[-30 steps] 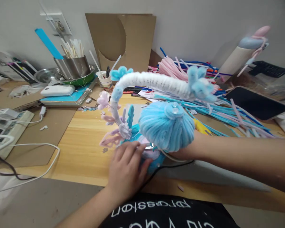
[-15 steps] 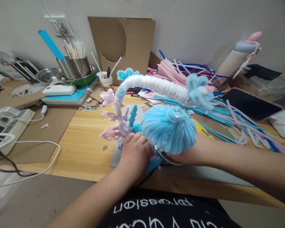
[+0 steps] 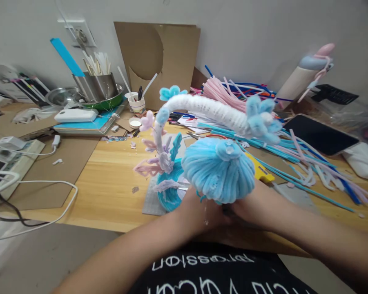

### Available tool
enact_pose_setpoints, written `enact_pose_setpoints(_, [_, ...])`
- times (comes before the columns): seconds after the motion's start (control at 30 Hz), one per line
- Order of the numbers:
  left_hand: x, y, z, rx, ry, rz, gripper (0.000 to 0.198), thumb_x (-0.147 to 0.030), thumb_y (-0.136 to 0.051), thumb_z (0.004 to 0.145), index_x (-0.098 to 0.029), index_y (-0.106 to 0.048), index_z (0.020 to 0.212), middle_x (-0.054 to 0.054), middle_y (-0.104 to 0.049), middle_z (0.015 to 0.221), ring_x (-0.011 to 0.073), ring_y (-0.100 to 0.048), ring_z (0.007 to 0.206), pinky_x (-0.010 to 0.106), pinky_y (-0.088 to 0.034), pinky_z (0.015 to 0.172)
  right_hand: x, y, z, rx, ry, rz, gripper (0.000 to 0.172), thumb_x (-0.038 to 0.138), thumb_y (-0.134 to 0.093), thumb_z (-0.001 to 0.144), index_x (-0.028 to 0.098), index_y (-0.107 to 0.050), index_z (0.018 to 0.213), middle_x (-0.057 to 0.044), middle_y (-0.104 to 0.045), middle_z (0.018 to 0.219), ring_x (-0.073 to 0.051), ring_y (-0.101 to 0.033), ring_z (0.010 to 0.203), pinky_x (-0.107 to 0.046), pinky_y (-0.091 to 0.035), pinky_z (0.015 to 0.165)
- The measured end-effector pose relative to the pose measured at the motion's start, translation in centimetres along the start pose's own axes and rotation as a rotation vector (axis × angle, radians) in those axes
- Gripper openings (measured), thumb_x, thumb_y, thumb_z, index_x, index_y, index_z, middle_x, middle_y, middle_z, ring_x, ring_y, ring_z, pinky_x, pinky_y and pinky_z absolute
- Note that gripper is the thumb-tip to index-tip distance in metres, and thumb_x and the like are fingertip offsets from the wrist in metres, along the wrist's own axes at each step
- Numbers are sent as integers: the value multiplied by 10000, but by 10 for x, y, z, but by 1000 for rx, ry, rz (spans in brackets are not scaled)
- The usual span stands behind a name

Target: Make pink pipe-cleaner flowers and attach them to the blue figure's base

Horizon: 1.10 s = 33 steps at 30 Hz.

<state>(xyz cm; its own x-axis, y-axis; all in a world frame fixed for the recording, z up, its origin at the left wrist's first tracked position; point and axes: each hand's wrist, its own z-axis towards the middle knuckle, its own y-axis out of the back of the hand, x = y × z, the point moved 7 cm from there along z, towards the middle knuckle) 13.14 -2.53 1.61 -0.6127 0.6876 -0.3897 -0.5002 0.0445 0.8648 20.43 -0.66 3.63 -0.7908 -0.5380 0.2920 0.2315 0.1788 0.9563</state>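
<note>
- Left hand (image 3: 204, 204) and right hand (image 3: 245, 206), close together below the blue shade (image 3: 219, 169); cannot tell their grip.
- Seemingly adjusting something there; next move calls for sparing the shade.

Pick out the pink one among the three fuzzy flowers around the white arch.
It is the flower farthest left, beside the arch; the others are a bright blue flower and a pale blue flower.

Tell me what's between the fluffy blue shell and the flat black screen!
In the head view, light-blue fuzzy stems lie between the shell and the screen.
</note>
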Motion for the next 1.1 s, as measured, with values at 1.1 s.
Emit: enact_pose_setpoints(1.1, [-8,0,12,-48,231,-25,592,-539,-398,869,-139,-343,1303,194,-553,1228,307,-585,1071,451,-515,827,-11,-65,-24,-648,-814,2404,269,326,-408,862,242,-603,1027,-28,-710,793,-196,-684,742,-382,-559,740])
